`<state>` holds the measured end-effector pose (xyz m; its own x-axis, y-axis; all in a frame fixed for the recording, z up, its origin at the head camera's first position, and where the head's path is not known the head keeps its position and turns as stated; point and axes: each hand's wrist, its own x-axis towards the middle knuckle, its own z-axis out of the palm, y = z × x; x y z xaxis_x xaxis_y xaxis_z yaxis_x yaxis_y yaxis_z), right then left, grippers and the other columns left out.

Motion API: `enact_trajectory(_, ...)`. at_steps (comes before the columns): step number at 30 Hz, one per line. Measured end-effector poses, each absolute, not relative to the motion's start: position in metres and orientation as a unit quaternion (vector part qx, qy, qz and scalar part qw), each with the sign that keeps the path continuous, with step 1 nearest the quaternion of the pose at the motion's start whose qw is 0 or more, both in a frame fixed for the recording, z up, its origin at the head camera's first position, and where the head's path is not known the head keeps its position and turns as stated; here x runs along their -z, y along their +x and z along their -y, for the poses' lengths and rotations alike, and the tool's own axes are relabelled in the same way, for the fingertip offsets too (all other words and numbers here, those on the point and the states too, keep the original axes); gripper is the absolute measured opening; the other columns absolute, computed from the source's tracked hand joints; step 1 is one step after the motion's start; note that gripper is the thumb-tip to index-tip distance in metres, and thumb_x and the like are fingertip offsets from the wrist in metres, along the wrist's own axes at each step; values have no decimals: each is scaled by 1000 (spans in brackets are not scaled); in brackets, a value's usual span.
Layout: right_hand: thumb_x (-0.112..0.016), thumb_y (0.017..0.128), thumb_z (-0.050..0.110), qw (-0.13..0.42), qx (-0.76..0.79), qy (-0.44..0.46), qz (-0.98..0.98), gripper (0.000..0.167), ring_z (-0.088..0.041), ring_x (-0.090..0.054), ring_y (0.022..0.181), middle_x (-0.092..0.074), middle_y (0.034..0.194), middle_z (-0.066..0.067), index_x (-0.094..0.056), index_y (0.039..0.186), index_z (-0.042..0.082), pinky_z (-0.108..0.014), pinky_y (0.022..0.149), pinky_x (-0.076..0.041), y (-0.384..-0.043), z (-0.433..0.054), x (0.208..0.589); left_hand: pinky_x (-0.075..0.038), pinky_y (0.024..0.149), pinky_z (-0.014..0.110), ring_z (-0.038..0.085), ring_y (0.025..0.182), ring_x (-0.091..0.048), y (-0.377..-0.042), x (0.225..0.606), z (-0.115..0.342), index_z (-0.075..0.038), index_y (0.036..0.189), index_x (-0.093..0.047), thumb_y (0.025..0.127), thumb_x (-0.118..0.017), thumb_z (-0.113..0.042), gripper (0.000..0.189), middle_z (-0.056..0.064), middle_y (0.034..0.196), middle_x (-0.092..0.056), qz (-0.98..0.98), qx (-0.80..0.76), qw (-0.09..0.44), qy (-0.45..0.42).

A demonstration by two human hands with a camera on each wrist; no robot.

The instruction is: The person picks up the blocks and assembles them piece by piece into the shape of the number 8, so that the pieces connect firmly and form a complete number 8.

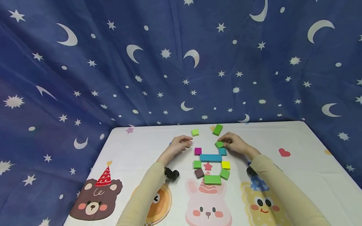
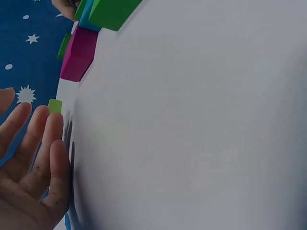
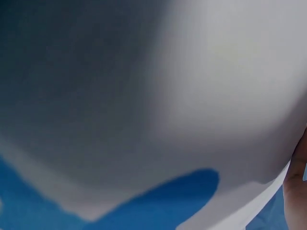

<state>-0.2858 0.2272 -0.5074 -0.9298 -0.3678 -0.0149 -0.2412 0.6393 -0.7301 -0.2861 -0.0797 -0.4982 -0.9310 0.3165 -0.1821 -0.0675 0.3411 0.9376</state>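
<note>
My right hand (image 1: 235,143) pinches a green block (image 1: 219,144) at its fingertips, just above a teal block (image 1: 222,152). My left hand (image 1: 177,146) hovers left of the blocks, its fingers loosely extended and holding nothing; the left wrist view shows that hand (image 2: 36,167) from the palm side. Nearest to it are a magenta block (image 1: 198,151) and a lime block (image 1: 195,132). A long blue block (image 1: 210,158) lies between the two sides of the arrangement. Only an edge of the right hand (image 3: 296,187) shows in the right wrist view, with the held block out of sight.
Below the blue block, a green block (image 1: 197,164), yellow block (image 1: 225,165), brown block (image 1: 199,173), another green block (image 1: 224,174) and a longer green block (image 1: 212,180) form a ring. A loose green block (image 1: 217,130) lies near the far edge of the white tablecloth (image 1: 305,175).
</note>
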Motion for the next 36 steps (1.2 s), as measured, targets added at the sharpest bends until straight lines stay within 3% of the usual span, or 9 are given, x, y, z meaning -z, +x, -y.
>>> enact_trajectory(4, -55, 91, -1, 81, 397, -168, -899, 27, -27, -55, 101, -59, 114, -16, -67, 115, 4, -43, 92, -45, -285, -225, 505, -50, 76, 26, 18, 95, -66, -293, 497, 82, -8, 124, -63, 92, -59, -15, 33, 11, 111, -67, -804, -568, 162, 73)
enact_trajectory(15, -55, 91, -2, 84, 403, -163, -896, 26, -24, -53, 97, -59, 112, -15, -67, 114, 5, -36, 87, -44, -284, -220, 506, -52, 71, 26, 15, 87, -66, -313, 498, 79, -7, 119, -66, 90, -58, -10, 30, 12, 108, -68, -804, -584, 106, 45)
enact_trajectory(21, -55, 91, -2, 86, 408, -169, -893, 26, -23, -53, 97, -59, 112, -14, -67, 113, 5, -36, 87, -44, -283, -218, 506, -52, 69, 29, 27, 87, -65, -322, 498, 73, -6, 117, -67, 91, -59, -10, 28, 12, 105, -67, -796, -598, 83, 40)
enact_trajectory(25, -55, 91, -2, 82, 404, -167, -896, 26, -22, -52, 96, -59, 111, -14, -67, 113, 5, -36, 86, -44, -284, -220, 506, -53, 74, 34, 33, 94, -62, -327, 496, 68, -7, 120, -66, 92, -60, -15, 30, 12, 108, -67, -802, -591, 78, 51)
enact_trajectory(36, -56, 91, -2, 82, 405, -157, -897, 25, -23, -51, 94, -59, 111, -14, -67, 113, 4, -34, 85, -42, -282, -222, 506, -47, 68, 22, 18, 92, -60, -340, 507, 52, -2, 119, -65, 87, -64, -7, 33, 15, 112, -67, -813, -580, 44, 33)
